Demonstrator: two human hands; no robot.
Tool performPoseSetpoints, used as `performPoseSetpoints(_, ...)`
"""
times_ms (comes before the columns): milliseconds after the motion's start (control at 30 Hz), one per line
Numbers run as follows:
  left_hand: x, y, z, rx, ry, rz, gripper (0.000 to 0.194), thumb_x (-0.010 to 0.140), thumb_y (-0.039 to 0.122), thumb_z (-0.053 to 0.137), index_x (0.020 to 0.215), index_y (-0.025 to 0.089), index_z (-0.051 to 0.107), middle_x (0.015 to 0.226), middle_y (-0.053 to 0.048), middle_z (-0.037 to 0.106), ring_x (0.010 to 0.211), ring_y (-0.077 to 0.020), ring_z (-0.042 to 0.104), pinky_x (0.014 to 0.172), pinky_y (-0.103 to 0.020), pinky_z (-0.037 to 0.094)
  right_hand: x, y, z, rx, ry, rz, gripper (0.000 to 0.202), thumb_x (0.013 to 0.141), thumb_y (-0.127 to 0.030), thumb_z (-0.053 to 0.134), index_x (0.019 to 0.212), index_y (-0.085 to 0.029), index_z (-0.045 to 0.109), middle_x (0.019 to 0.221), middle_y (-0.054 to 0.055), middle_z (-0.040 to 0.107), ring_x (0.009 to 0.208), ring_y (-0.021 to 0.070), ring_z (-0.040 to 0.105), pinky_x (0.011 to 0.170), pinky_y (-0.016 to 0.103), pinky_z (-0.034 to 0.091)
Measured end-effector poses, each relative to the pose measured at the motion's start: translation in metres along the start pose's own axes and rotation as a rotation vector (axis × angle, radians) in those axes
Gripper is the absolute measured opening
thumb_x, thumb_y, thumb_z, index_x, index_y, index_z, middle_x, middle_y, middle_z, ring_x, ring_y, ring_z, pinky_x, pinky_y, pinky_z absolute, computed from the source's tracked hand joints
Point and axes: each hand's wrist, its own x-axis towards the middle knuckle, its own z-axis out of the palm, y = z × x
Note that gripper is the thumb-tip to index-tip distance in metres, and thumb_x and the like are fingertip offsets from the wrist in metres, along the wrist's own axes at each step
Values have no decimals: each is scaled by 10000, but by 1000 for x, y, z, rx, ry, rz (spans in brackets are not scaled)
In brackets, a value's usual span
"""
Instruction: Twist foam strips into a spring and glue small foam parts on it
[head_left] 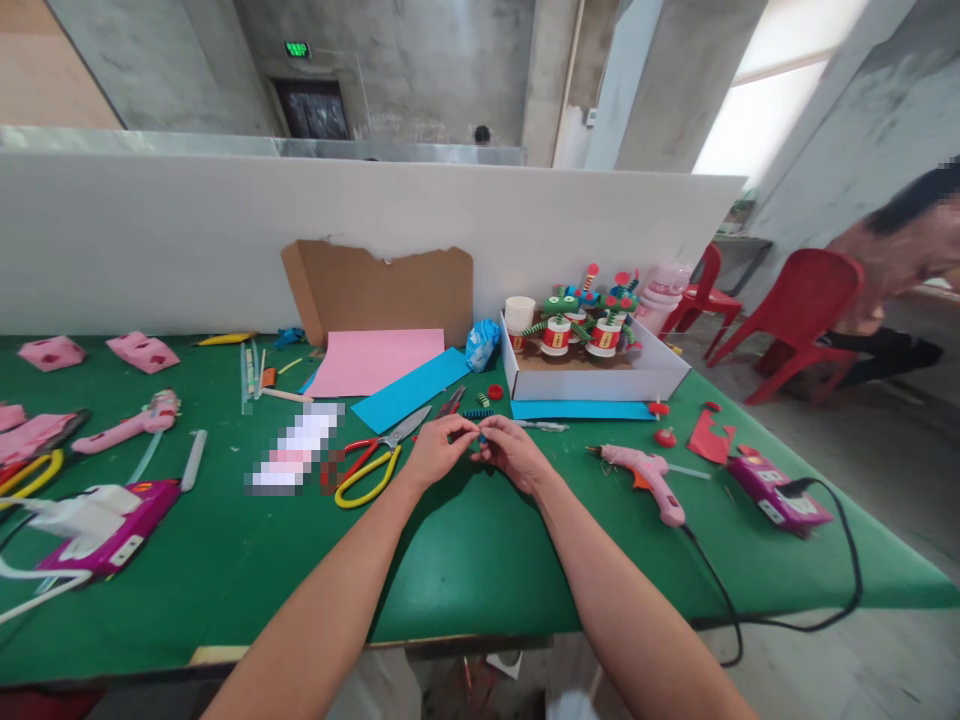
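Over the middle of the green table, my left hand (441, 445) and my right hand (516, 452) meet with fingertips pinched together. Between them shows a small blue piece (482, 437), mostly hidden by the fingers; its kind is unclear. Just beyond the fingertips lie a dark blue folded paper spring (478, 412), a short green striped piece (483, 400) and a round red piece (495, 391). Scissors (369, 476) with a yellow and a red handle rest left of my left hand, blades pointing away. A silvery pen-like stick (541, 426) lies beyond my right hand.
At the back right, a white box (592, 384) holds paper-cup figures (556, 336). A pink glue gun (646, 474) with its cord and a purple power strip (780, 492) lie right. Blue card (411, 388) and pink paper (379, 362) are behind. A person (892, 250) sits far right.
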Motion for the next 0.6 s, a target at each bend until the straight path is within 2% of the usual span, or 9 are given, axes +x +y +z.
performPoseSetpoints(233,0,2,1,16,28,9,152,810,249,548,735,176,658,752,-29,687,707,-143,617,686,-250,483,-1,1,1,16,-6,-6,312,627,-342,778,787,-200,551,587,-76,571,491,64,506,689,306,521)
performPoseSetpoints(467,0,0,3,11,62,-27,139,785,239,545,707,179,645,706,-20,677,668,-138,603,650,-243,479,0,1,2,34,-3,-21,308,622,-335,779,786,-204,554,596,-71,588,503,66,515,629,260,490)
performPoseSetpoints(600,1,0,1,24,74,-49,137,773,252,549,713,186,652,693,-18,679,652,-143,601,631,-247,476,0,1,2,38,-6,-22,305,630,-345,777,792,-211,557,587,-80,578,496,68,514,675,292,513)
